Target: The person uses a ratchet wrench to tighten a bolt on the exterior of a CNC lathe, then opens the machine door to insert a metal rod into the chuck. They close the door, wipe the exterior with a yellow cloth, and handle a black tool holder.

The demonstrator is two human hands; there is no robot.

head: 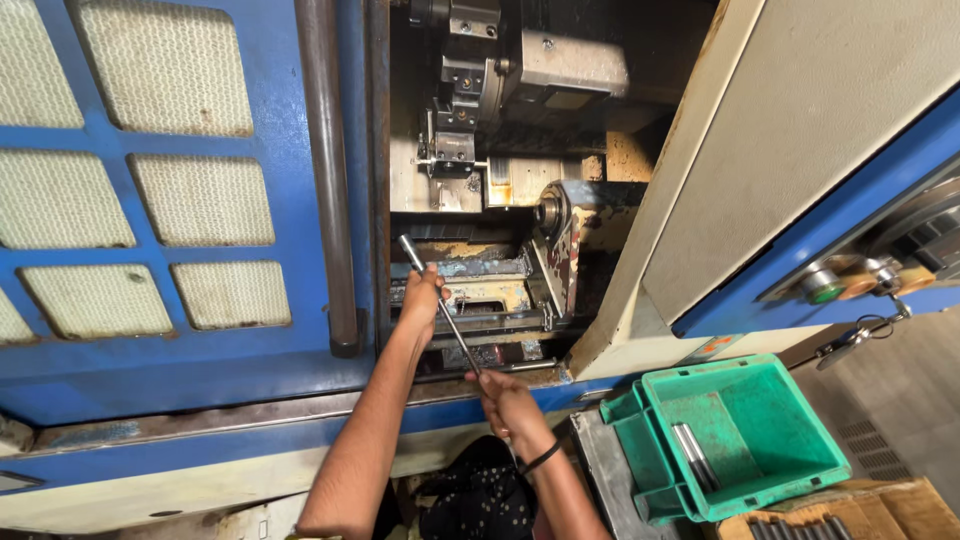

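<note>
Both my hands grip one long thin metal rod (452, 325) that slants from upper left to lower right in front of the open machine. My left hand (422, 298) is closed around the rod near its upper end, inside the doorway. Lower down, my right hand (503, 398) grips the rod's bottom end, by the machine's blue sill. A black band circles my right wrist. Behind the rod sits the machine's round chuck (551, 212) and a tool turret (462, 95) above it.
The blue sliding door (190, 200) with mesh windows and a dark vertical handle (328, 180) stands at the left. A green plastic bin (740, 440) at lower right holds a few metal rods. A control panel with knobs (860, 280) is at the right.
</note>
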